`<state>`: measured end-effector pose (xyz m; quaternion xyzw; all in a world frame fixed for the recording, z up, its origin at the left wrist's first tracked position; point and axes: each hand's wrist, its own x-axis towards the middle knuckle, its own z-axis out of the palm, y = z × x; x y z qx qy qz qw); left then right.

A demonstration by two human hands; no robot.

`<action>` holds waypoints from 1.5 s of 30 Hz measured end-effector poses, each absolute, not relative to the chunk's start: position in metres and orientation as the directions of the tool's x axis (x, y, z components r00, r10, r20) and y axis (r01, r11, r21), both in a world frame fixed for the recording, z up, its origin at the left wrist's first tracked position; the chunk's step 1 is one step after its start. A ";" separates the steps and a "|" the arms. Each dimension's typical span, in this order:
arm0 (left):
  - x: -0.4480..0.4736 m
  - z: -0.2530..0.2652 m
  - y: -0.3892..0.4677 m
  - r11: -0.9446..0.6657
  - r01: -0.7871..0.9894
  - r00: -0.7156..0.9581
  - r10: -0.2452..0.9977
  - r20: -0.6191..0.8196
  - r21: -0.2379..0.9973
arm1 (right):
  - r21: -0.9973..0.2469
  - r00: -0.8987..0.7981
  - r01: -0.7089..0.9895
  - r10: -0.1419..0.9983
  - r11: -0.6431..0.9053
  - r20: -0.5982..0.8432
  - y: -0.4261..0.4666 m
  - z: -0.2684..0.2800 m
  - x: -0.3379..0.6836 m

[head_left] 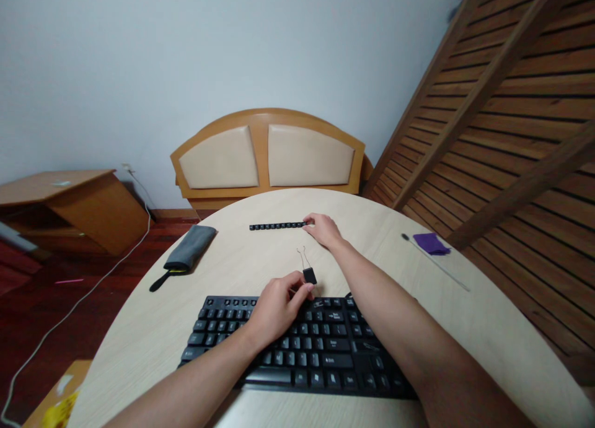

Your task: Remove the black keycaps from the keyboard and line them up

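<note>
Where the right hand (323,230) pinches, a keycap row (276,226) extends leftward.

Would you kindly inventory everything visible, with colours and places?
Keyboard: one, black, near side
Keycap row: one, black, far side
Wire tool: one, black handle, centre
Pouch: one, grey, left
Cloth: one, purple, right
Rod: one, pale, beside cloth
Table: one, pale, centre
Headboard: one, tan, behind table
Cabinet: one, brown, left
Cable: one, white, left
Floor: one, reddish, left
Strip: one, pink, floor
Unclear item: one, yellow, bottom left
Slatted panel: one, brown, right
Wall: one, bluish, back
Left hand: one, holding wire tool
Right hand: one, at row's end
</note>
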<state>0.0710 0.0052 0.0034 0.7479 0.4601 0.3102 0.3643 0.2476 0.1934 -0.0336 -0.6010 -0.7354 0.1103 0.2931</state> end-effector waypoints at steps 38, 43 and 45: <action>0.072 0.017 -0.001 -0.430 0.528 0.468 0.867 0.172 0.732 | -0.621 -0.597 0.591 0.797 0.515 0.093 -0.003 0.023 0.299; 0.077 0.027 -0.010 -0.457 0.708 0.427 0.884 0.190 0.538 | -0.605 -0.537 0.607 0.827 0.516 0.167 -0.007 0.011 0.295; 0.079 0.027 -0.011 -0.465 0.719 0.429 0.882 0.196 0.517 | -0.597 -0.533 0.610 0.827 0.521 0.176 -0.008 0.010 0.295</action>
